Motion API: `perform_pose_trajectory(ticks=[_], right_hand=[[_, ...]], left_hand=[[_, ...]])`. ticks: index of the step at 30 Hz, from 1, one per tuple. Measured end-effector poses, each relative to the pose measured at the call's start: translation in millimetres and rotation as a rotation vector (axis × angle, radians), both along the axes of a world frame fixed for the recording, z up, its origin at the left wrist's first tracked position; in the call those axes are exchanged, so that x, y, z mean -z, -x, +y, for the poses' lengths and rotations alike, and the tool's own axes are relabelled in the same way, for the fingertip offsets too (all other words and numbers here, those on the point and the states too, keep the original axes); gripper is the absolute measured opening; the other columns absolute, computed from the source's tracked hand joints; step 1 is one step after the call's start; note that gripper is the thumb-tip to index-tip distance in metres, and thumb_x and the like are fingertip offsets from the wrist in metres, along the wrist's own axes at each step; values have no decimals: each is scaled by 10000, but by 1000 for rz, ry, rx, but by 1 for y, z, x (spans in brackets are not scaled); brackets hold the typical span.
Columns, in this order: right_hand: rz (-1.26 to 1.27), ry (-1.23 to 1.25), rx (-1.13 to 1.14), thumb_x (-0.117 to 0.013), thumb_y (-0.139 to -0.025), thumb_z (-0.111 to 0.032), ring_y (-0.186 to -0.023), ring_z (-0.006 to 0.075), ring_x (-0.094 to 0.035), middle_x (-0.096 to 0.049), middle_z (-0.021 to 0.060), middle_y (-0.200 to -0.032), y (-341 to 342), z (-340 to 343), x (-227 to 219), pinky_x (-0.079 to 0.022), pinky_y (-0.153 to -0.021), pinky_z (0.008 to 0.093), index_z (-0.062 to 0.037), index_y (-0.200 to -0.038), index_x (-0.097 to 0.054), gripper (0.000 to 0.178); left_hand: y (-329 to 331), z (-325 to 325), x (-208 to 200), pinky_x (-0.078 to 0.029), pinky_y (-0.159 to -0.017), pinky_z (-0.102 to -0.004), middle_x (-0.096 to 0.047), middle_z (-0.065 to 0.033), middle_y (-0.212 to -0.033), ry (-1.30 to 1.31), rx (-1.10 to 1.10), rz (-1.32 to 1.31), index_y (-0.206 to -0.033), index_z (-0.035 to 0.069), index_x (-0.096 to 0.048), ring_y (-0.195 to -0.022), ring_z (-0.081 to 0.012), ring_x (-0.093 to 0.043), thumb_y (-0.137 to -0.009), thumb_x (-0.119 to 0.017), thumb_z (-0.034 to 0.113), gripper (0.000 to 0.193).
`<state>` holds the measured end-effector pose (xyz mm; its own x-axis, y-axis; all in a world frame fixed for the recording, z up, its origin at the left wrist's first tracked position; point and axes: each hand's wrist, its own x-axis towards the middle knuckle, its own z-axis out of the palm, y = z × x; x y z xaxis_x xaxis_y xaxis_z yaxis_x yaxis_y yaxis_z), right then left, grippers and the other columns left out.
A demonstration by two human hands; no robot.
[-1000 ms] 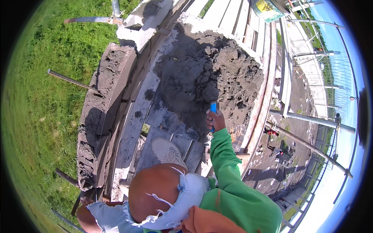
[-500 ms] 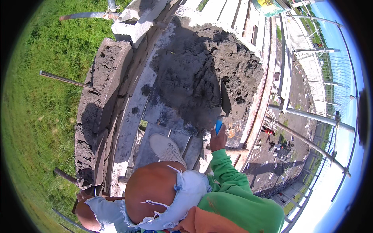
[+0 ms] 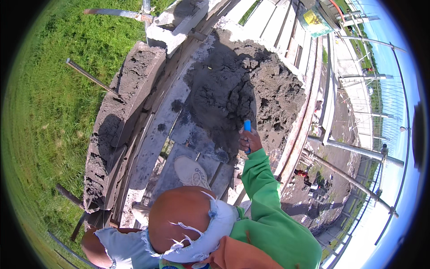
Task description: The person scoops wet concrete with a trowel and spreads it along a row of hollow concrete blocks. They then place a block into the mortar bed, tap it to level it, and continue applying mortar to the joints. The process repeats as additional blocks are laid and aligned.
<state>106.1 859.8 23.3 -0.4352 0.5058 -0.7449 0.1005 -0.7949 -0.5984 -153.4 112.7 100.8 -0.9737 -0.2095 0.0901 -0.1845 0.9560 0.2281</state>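
Observation:
My right hand [image 3: 251, 140] is closed around the blue handle of a trowel [image 3: 247, 125], at the near side of a large heap of wet grey mortar [image 3: 273, 89]. The trowel's blade cannot be made out against the dark mortar. The heap lies on a mortar-stained board [image 3: 197, 130] on the planks ahead of me. Along the left runs a wall top [image 3: 105, 134] with rough mortar on it and a metal rod [image 3: 92, 78] sticking out. My left hand does not show.
My shoe [image 3: 190, 170] stands on grey planks just short of the mortar. Scaffold pipes [image 3: 358, 150] cross on the right above lower ground. A clear bag with yellow print [image 3: 312, 20] is at the far right. Grass [image 3: 49, 125] lies beyond the wall.
My right hand has moved slightly forward, and the trowel has turned in it. Its blade showed upright in the mortar before; now mainly the blue handle shows. The view has shifted slightly.

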Motion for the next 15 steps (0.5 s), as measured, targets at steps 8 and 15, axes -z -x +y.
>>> perform_pose_trajectory(ticks=[8, 15], right_hand=[[-85, -36, -88, -598, -996, -125, -411, 58, -367, -440, -34, -684, -44, -7, -76, -321, -339, 236, -88, -1024, -552, 65], [-302, -184, -854, -608, -950, -145, -419, 45, -385, -447, -42, -621, -6, -3, -165, -341, -368, 243, -109, -939, -545, 73]], left_hand=[[-13, 5, 4, -594, -833, -505, -582, -169, -1111, -63, -12, 16, -1229, 49, -543, -992, -328, -656, -1025, -594, 484, 483], [-85, 31, 39, -603, -817, -502, -589, -163, -1087, -361, -281, 153, -1216, 43, -538, -969, -322, -665, -1032, -578, 496, 490]])
